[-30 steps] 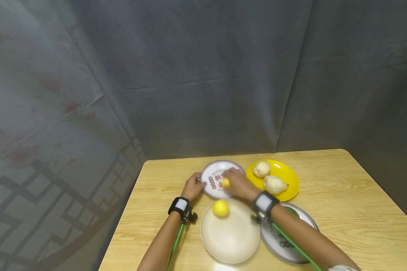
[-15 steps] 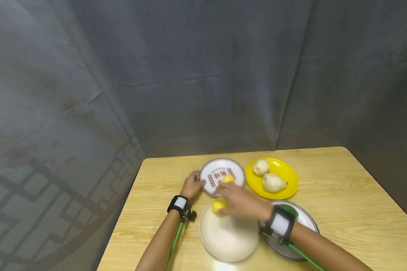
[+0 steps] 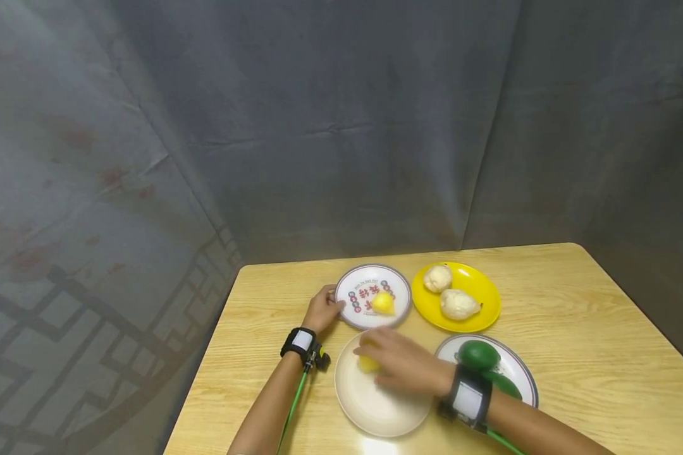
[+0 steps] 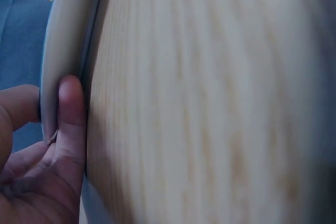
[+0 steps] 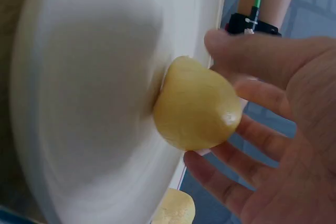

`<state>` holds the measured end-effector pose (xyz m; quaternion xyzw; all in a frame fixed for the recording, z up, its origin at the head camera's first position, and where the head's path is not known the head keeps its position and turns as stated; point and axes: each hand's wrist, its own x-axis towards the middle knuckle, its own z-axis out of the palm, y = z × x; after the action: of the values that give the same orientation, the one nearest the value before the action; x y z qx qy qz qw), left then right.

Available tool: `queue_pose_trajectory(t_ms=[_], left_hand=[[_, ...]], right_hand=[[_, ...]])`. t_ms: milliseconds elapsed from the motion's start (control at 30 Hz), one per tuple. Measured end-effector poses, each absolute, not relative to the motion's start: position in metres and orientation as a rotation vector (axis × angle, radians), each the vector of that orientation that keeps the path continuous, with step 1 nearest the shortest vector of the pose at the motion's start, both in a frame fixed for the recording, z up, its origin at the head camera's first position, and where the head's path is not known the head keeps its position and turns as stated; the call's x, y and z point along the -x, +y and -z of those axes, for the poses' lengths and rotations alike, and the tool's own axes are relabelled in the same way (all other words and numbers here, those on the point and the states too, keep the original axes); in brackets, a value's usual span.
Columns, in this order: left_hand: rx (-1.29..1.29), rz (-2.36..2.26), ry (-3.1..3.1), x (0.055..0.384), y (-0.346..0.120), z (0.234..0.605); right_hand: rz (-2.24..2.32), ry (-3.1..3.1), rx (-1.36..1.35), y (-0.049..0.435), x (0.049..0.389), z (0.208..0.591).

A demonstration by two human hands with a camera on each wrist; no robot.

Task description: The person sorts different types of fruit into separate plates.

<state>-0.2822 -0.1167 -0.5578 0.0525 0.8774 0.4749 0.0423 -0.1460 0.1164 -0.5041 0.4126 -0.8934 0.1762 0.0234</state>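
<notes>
My left hand (image 3: 322, 311) pinches the left rim of a small white plate (image 3: 353, 282) with red characters; the left wrist view shows the thumb (image 4: 72, 100) on the rim's outer side. One lemon (image 3: 382, 303) lies on that plate. Nearer me is a cream plate (image 3: 382, 414), bearing a second lemon (image 5: 197, 106). Around this lemon my right hand (image 3: 406, 361) reaches from the right, partly covering it in the head view. In the right wrist view its fingers curve loosely behind the lemon, and the thumb (image 5: 231, 45) stands apart from it.
Two pale, pear-shaped fruits (image 3: 460, 304) lie on a yellow plate (image 3: 486, 297) at the back right. To the right of the cream plate, another white plate (image 3: 518, 361) holds two green oval fruits (image 3: 479, 355), partly behind my right wrist. A grey curtain (image 3: 341, 158) hangs behind the table.
My right hand has let go of one lemon on the small white plate and moved back toward me to the lemon on the cream plate. The left hand keeps its hold on the rim.
</notes>
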Motion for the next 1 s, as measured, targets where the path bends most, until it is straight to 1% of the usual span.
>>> queue_pose_trajectory(t_ms=[333,500,700,833,1000], left_hand=[[-0.150,-1.501,2.660,0.283,-0.117,0.557],[-0.156,-1.510,2.659,0.282,-0.119,0.559],[-0.179,-1.508,2.670,0.283,-0.120,0.561],[-0.165,-1.515,2.659,0.283,-0.119,0.560],[-0.166,-1.523,2.647,0.282,-0.117,0.560]], right_hand=[[-0.539,-2.678,-1.301,0.117,0.147,0.509],[-0.605,-2.725,-1.310,0.116,0.153,0.501],[-0.763,-2.774,-1.175,0.116,0.180,0.488],[-0.777,-2.821,-1.070,0.119,0.199,0.489],[-0.730,-2.827,-1.044,0.120,0.217,0.496]])
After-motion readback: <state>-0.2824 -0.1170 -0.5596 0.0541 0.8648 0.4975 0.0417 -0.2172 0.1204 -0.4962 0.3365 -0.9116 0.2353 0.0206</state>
